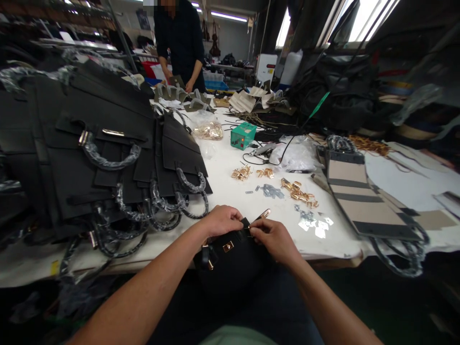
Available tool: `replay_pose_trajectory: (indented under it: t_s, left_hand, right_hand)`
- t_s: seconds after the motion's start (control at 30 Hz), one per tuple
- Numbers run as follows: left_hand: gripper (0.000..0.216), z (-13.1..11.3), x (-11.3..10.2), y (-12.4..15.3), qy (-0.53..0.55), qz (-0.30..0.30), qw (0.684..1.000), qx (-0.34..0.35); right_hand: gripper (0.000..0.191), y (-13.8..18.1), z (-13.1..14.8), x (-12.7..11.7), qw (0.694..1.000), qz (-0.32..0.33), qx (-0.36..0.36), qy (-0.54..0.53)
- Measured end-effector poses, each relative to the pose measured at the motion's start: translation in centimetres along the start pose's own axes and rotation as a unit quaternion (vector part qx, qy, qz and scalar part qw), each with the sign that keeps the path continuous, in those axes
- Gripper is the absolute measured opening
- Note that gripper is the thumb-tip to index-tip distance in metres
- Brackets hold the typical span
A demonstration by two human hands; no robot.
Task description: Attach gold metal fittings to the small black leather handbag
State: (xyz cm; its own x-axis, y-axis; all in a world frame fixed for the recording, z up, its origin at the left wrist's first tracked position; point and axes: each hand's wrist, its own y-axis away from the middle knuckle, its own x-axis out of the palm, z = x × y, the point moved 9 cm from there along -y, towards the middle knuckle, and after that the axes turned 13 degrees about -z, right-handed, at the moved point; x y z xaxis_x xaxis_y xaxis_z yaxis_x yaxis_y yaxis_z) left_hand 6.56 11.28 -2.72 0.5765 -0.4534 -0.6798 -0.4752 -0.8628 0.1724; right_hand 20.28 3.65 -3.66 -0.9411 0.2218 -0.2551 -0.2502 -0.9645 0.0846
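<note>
here the black handbag (230, 261) sits at the desk (223, 191) edge against the lap, both hands, left hand (223, 220) and right hand (273, 239), pinching its thin strap (256, 220); likely light, soft-sided, slick hardware, best gripped by strap near the gold clasp (227, 247).

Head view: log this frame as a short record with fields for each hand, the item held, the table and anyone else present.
left hand: grips the top edge of a black leather handbag
right hand: pinches the bag's black strap with a gold metal end
bag position: at the near edge of the white worktable
on table: loose gold metal fittings, a small green box, stacked black bag panels
other person: a person in dark clothing at the far end
</note>
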Motion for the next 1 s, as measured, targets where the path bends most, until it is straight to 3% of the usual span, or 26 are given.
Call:
replay_pose_trajectory:
  t_s: [0.1,0.23,0.37,0.43,0.73,1.0]
  left_hand:
    - [0.030,-0.2,-0.2,0.2,0.003,-0.021,1.000,0.018]
    - [0.018,-0.9,-0.3,0.7,0.003,-0.026,0.999,0.044]
    - [0.028,-1.4,-0.4,1.1,-0.008,-0.032,0.998,0.060]
    - [0.034,-1.6,-0.5,1.1,-0.021,-0.051,0.996,0.066]
    - [0.013,-3.1,-0.7,1.7,-0.121,-0.115,0.978,0.128]
    - [0.023,-4.6,0.3,2.4,-0.177,-0.107,0.955,0.214]
  right_hand:
    - [0.025,-0.2,-1.0,0.3,0.993,0.026,0.067,-0.089]
    - [0.029,-0.3,-1.6,-0.1,0.984,-0.064,0.088,-0.138]
    - [0.030,-0.3,-1.8,0.1,0.976,-0.130,0.099,-0.143]
    - [0.030,-0.3,-1.7,0.3,0.977,-0.137,0.094,-0.133]
    - [0.024,0.0,-0.3,0.2,0.980,-0.169,0.045,-0.097]
    - [0.025,-0.6,-1.1,0.6,0.980,-0.150,0.052,-0.117]
